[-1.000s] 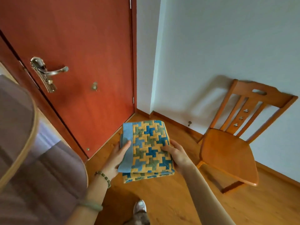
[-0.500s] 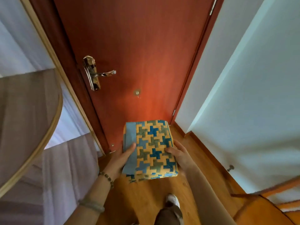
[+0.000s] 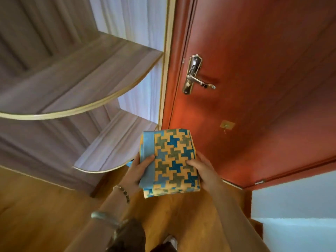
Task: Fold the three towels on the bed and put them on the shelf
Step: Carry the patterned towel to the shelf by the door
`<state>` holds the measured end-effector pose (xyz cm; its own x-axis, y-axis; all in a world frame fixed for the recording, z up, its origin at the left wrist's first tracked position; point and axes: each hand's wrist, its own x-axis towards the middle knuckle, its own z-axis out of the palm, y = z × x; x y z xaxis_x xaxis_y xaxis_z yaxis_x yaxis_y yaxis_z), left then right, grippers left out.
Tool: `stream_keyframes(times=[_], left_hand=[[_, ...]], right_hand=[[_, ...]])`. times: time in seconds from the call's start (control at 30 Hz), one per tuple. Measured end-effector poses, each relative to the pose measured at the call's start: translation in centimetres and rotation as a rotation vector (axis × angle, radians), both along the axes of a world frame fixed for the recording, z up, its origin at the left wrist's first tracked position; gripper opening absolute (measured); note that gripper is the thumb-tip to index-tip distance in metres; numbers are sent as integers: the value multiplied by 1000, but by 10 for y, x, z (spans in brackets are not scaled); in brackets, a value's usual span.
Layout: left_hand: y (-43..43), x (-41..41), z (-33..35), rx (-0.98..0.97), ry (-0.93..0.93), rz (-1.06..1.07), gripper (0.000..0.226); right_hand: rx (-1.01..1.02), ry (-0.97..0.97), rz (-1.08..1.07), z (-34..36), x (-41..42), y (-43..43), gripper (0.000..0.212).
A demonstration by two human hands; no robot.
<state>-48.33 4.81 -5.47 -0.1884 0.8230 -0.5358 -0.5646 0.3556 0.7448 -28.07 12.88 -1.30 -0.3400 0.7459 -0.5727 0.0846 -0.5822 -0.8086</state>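
A folded towel [image 3: 172, 157] with a yellow, blue and green zigzag pattern and a light blue band is held flat in front of me, over the wooden floor. My left hand [image 3: 140, 171] grips its left edge with the thumb on top. My right hand [image 3: 203, 170] grips its right edge the same way. A grey-brown corner shelf unit stands to the left, with a rounded upper shelf [image 3: 76, 80] and a rounded lower shelf [image 3: 112, 148]. The towel's left edge is close to the lower shelf's front rim.
A red door [image 3: 254, 88] with a metal handle [image 3: 196, 75] stands straight ahead and to the right. A pale wall [image 3: 294, 206] is at the lower right. Something small and blue [image 3: 130, 163] shows under the lower shelf. My foot [image 3: 171, 242] is on the wooden floor.
My view has swung left: the chair is gone from sight, the door has slid right and the shelf unit now fills the left. Both hands keep the same hold on the towel.
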Motion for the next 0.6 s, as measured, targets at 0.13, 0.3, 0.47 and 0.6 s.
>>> stream_keyframes(times=[0.13,0.3,0.47,0.6], left_hand=[[-14,-16,-6,-53,-38,183,58],[-15,-45,-16,-84,-5,386,48],[11,-65,-36,-113,-8,475,45],[41,-70,-39,-119,14,468,41]], right_hand=[[-13,-20,215,-8,-34,26,32],[-5,-25,419,-17,-89,59,25],[-14,-44,471,-32,-123,96,22],[-24,-56,483,-39,-131,130,23]])
